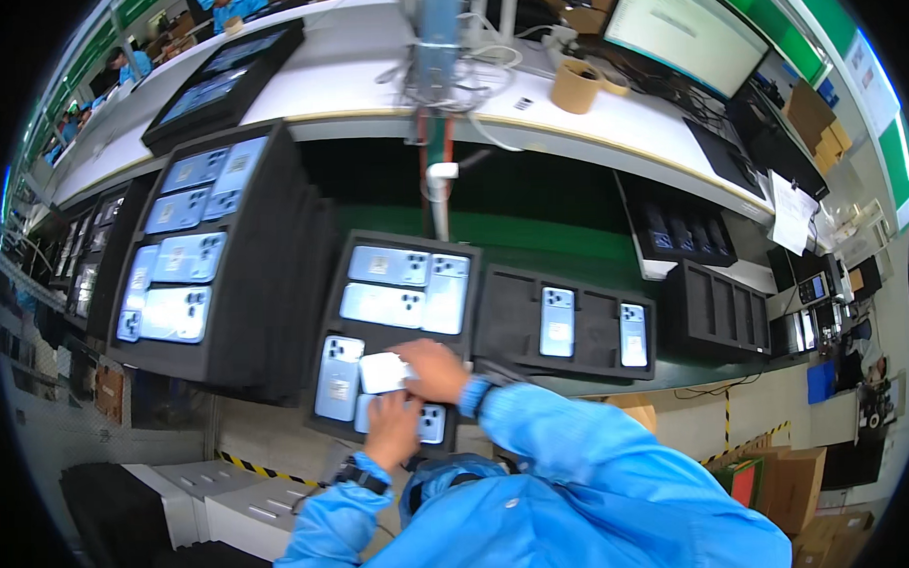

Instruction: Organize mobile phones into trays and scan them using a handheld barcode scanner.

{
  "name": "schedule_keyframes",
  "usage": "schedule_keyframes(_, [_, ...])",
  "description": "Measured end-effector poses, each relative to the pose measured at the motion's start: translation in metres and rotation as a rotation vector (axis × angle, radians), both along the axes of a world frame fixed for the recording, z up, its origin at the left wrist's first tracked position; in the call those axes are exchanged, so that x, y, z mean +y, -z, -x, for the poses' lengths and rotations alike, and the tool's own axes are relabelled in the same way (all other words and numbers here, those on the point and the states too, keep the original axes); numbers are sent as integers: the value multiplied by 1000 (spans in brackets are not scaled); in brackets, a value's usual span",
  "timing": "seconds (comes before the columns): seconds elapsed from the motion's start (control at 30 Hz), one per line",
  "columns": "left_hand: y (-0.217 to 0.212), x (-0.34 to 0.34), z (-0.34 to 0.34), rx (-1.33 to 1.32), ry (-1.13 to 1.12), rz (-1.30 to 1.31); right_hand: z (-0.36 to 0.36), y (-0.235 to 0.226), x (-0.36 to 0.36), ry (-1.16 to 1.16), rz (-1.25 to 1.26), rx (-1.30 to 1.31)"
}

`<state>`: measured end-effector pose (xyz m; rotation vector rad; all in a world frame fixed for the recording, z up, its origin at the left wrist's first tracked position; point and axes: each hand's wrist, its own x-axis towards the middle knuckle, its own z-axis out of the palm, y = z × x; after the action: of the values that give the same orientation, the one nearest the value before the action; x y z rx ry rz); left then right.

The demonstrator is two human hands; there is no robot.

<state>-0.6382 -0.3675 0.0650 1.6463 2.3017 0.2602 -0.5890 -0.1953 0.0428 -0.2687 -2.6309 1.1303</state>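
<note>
"Several blue phones [386, 266] lie in the black tray [378, 341] at the middle. Where is the right hand [438, 372]?"

"Over the tray's lower half, its bent fingers at the edge of a whitish flat piece [382, 375]."

"Pinching it?"

"The grip is hidden, so I can't tell. Nor can I tell whether the piece is paper or a phone in glare."

"And the left hand [393, 429]?"

"Just below the right one, fingers pointing away from the body, over a phone [432, 425] near the tray's bottom edge. Whether it presses or pinches, I can't tell."

"What's around?"

"To the right, a second tray [598, 319] holds two phones, set apart. To the left is a tall tray stack [254, 281] with more phones on top. Beyond, a white desk [352, 77] carries a tape roll [574, 87] and a lit screen [688, 30]."
</note>
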Motion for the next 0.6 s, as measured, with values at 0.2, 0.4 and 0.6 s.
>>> schedule_keyframes(0.2, [-28, -4, 8, 44, 111, 209, 59, 1, 14, -389, -301, -419])
schedule_keyframes(0.4, [-91, -5, -34, -260, -656, -322, -36, -73, 111, -10, 299, 249])
schedule_keyframes(0.6, [-81, 132, -86, -1168, -816, -888, -186, -18, 187, 650, 2115, 177])
